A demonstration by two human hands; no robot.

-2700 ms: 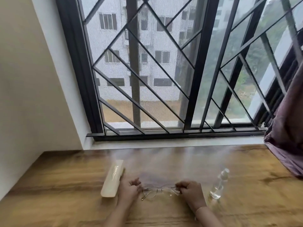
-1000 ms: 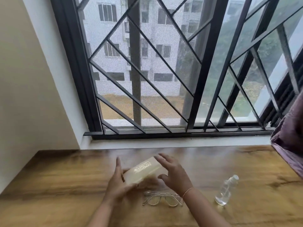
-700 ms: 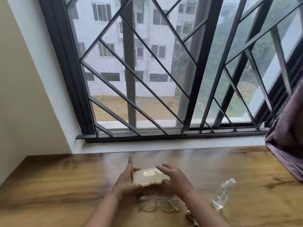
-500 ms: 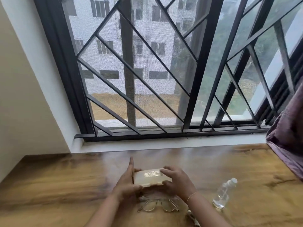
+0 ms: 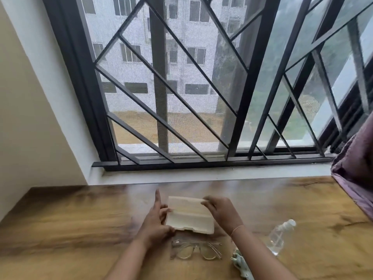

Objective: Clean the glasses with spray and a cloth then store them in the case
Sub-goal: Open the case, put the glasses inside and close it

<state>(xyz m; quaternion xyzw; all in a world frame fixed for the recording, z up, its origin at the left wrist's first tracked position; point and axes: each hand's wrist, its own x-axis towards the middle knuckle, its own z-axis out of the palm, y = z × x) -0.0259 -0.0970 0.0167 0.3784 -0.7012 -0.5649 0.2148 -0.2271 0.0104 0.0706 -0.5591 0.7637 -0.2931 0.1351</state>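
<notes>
A cream glasses case (image 5: 189, 215) is held open just above the wooden table (image 5: 80, 229), its lid flap lifted towards the window. My left hand (image 5: 156, 221) grips the case's left end, forefinger pointing up. My right hand (image 5: 222, 211) pinches the lid's right corner. The clear-framed glasses (image 5: 195, 250) lie folded on the table right below the case. A clear spray bottle (image 5: 279, 237) stands to the right. A pale crumpled cloth (image 5: 241, 263) lies under my right forearm, partly hidden.
A barred window with a dark frame (image 5: 201, 160) and white sill runs along the table's far edge. A purple curtain (image 5: 357, 174) hangs over the table's right end. A cream wall (image 5: 30, 118) closes the left side.
The glasses went from both hands down onto the table. Both hands took up the case from the left, brought it to the middle, and the lid has now swung open.
</notes>
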